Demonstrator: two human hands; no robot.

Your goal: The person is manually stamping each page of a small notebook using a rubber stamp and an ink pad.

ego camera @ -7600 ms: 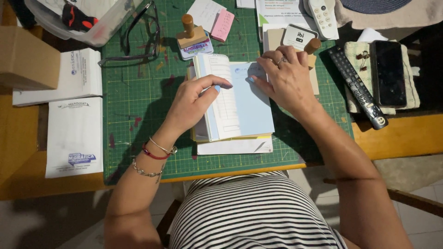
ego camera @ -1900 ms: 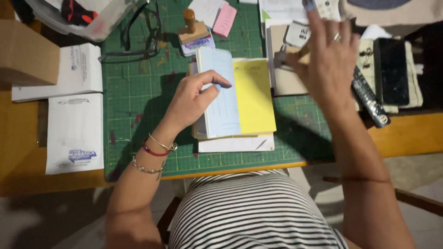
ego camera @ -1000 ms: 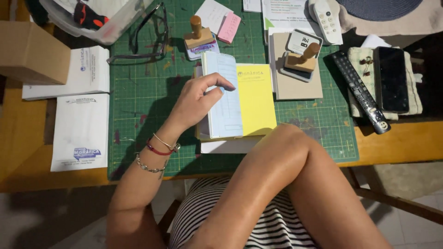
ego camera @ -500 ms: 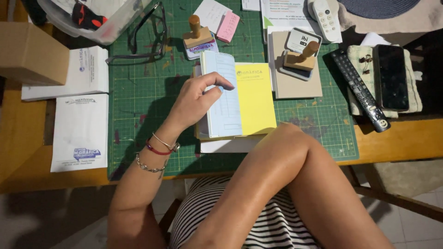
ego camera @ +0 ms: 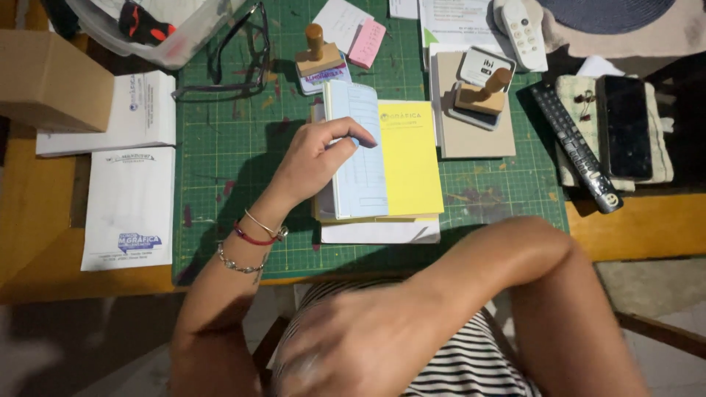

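Note:
My left hand (ego camera: 316, 158) grips a sheaf of light blue pages (ego camera: 359, 151) of a receipt pad, holding them turned back to the left. A yellow page (ego camera: 412, 158) lies exposed on the right half of the pad, which rests on a green cutting mat (ego camera: 235, 154). My right hand (ego camera: 346, 349) is blurred, low and close to the camera in front of my striped shirt, away from the table. Its bent elbow (ego camera: 533, 250) hangs over the table's front edge. Nothing shows in that hand.
Two wooden-handled stamps (ego camera: 318, 55) (ego camera: 482, 95) stand behind the pad, one on a beige pad. Spectacles (ego camera: 235, 55), pink and white notes, white booklets (ego camera: 129, 206), a cardboard box (ego camera: 51, 81), a black remote (ego camera: 577, 151), a white remote (ego camera: 521, 29) and a phone (ego camera: 625, 125) surround the mat.
My right hand left the stamp area at the back, drew in toward my body, and now shows blurred low before my shirt. My left hand kept holding the blue pages.

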